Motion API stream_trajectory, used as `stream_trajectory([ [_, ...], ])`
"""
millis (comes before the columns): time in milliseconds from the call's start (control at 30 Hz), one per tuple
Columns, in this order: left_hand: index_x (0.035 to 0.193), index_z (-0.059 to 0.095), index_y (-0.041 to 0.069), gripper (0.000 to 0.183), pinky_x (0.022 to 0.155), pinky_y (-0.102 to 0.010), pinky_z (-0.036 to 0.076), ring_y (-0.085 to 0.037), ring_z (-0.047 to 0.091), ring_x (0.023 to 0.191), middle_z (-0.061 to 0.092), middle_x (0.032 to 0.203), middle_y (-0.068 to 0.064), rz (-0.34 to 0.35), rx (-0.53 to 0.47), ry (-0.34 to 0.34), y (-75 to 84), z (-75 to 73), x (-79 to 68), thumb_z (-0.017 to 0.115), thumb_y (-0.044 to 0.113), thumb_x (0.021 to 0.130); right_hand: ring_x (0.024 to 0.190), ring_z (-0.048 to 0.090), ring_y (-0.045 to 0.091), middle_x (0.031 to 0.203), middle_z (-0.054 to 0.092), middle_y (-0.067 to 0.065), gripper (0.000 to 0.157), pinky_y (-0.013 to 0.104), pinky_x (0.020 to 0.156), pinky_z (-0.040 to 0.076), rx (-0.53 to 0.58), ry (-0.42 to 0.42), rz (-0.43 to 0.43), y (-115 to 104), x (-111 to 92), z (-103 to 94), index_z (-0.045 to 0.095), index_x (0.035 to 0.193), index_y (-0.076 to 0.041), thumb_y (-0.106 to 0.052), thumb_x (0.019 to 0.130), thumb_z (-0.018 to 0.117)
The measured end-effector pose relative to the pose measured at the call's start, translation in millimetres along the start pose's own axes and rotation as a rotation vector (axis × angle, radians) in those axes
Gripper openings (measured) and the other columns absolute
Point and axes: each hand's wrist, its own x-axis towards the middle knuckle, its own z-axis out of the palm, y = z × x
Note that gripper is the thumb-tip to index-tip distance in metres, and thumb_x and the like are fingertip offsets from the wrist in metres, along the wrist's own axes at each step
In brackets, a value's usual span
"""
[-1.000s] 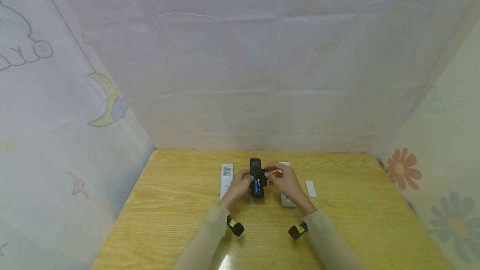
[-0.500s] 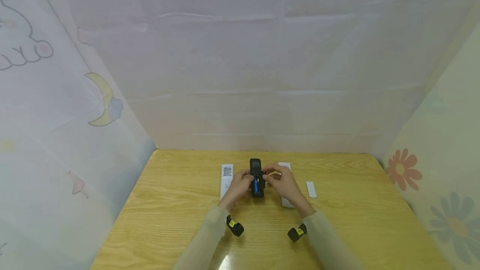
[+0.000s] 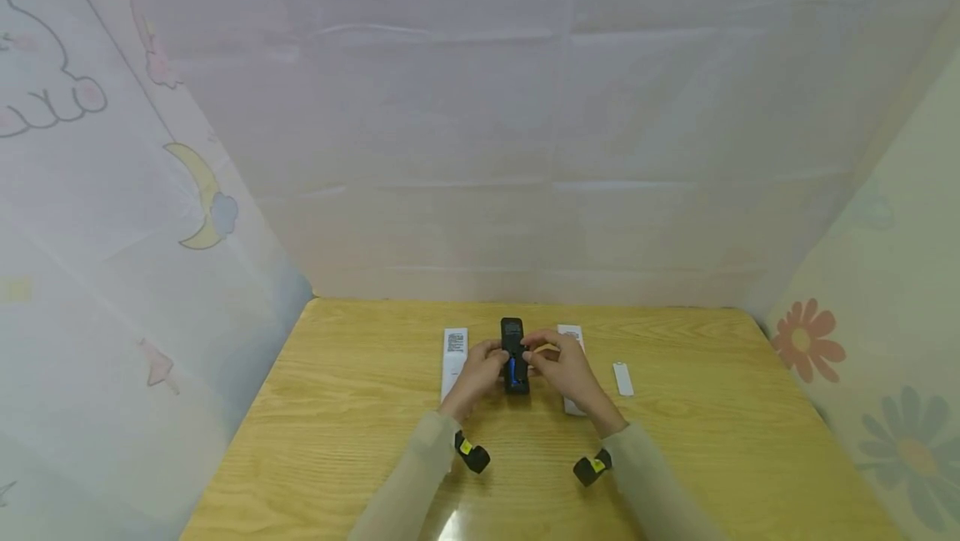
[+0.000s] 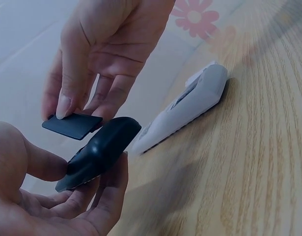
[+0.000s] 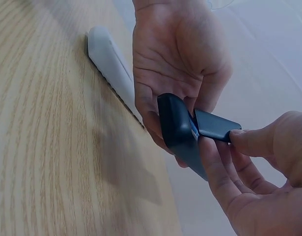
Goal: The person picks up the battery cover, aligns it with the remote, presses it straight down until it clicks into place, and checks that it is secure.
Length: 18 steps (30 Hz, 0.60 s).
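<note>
Print [image 3: 512,328] on blk remote [image 4: 101,151], illeg.

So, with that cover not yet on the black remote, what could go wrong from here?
The black cover sits at an angle to the black remote, so it might go on crooked. The right hand pinches it near an edge, so it could slip. Blue shows in the uncovered compartment, apparently a battery; if the left hand tips the remote, that might shift or fall out.
</note>
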Motion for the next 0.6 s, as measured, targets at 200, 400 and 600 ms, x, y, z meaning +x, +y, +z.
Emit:
stream_trajectory([
  [200,0.153,0.049,-0.005,0.049,0.099,-0.046,0.059,-0.025,0.071,0.111,0.066,0.141,-0.020,0.000,-0.007,0.006,0.3,1.7,-0.7,0.051,0.022,0.112,0.093,0.077,0.027,0.117,0.064,0.021,0.021,0.055,0.084,0.064,0.003,-0.009,0.014,2.4,-1.2,1.4,0.072,0.122,-0.002,0.002,0.101,0.069],
  [400,0.153,0.049,-0.004,0.049,0.102,-0.048,0.058,-0.027,0.070,0.114,0.067,0.140,-0.019,-0.002,-0.016,-0.001,0.6,0.8,-1.4,0.050,0.024,0.113,0.094,0.077,0.028,0.117,0.064,0.022,0.021,0.054,0.083,0.064,-0.005,-0.010,-0.002,4.2,-0.3,1.6,0.072,0.122,-0.001,0.002,0.102,0.069],
  [600,0.152,0.050,-0.003,0.049,0.101,-0.047,0.059,-0.027,0.070,0.115,0.068,0.138,-0.018,-0.005,-0.031,-0.001,0.8,-0.8,-1.5,0.051,0.025,0.113,0.096,0.078,0.030,0.115,0.066,0.021,0.021,0.054,0.082,0.064,-0.015,-0.008,-0.023,5.9,1.6,3.0,0.074,0.121,-0.001,0.003,0.101,0.070],
])
